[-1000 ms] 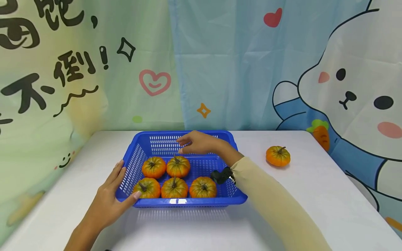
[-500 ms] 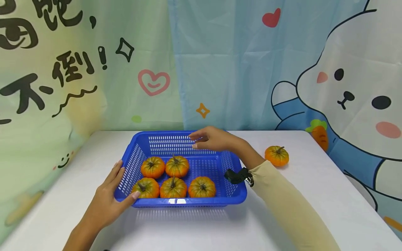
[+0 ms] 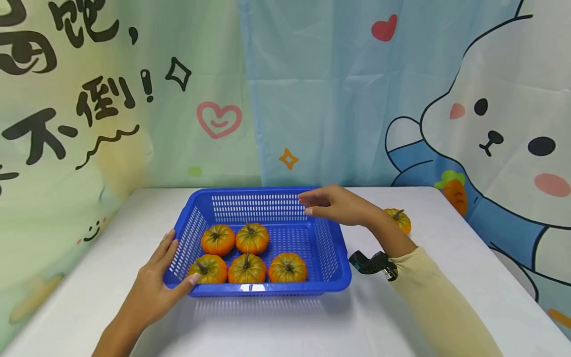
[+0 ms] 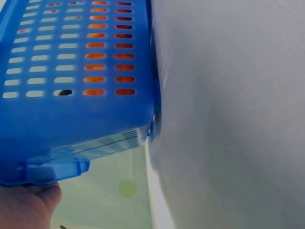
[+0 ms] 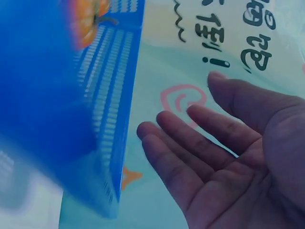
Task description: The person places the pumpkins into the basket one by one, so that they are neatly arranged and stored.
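A blue plastic basket [image 3: 294, 289] stands on the table with several small orange-green pumpkins [image 3: 248, 269] in its left and front part. My left hand [image 3: 153, 282] rests on the basket's left front corner, fingers straight along the left side and thumb over the front rim. Above the basket's right back edge is my right hand [image 3: 341, 204]. It holds nothing; its fingers are loosely bent, with the thumb apart from them, as the right wrist view also shows. Outside the basket to the right lies another pumpkin [image 3: 404, 222], partly hidden behind my right wrist.
The white table [image 3: 450, 277] carries the basket and the lone pumpkin. Behind it hangs a printed curtain [image 3: 308, 94] with a cartoon bear and hearts. A dark wrist camera [image 3: 369, 263] sits on my right wrist, close to the basket's right side.
My right hand has moved from over the middle of the basket to its right back edge, and its wrist now partly covers the lone pumpkin. My left hand, the basket and the pumpkins stay put.
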Available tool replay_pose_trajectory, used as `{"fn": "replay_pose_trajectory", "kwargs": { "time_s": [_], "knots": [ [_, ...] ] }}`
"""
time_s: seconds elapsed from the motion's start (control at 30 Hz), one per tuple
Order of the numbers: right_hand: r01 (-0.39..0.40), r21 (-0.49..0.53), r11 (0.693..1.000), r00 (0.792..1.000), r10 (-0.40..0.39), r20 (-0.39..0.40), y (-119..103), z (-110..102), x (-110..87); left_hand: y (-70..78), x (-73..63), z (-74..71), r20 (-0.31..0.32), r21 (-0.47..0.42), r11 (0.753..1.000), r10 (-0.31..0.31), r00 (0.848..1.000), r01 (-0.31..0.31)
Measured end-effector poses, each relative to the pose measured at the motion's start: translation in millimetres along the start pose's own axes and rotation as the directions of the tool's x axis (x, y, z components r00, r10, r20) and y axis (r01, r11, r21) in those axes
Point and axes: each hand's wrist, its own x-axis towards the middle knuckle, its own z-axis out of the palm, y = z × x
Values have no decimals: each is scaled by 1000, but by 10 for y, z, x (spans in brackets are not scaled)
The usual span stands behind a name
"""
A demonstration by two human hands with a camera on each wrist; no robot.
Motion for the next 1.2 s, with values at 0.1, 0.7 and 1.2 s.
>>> {"fn": "replay_pose_trajectory", "kwargs": {
  "time_s": [0.1, 0.7, 1.2],
  "knots": [
    [-2, -13, 1000, 996, 0, -86, 52, -11, -102, 1, 0, -1, 4, 2, 1000, -2, 1000, 2],
    [-70, 83, 994, 883, 101, -459, 499, -130, -685, 12, -2, 2, -11, 9, 1000, 14, 1000, -13],
    [-217, 138, 966, 784, 257, -565, 1013, -176, -994, -15, -14, 5, -14, 14, 999, 41, 999, -40]
  ]
}}
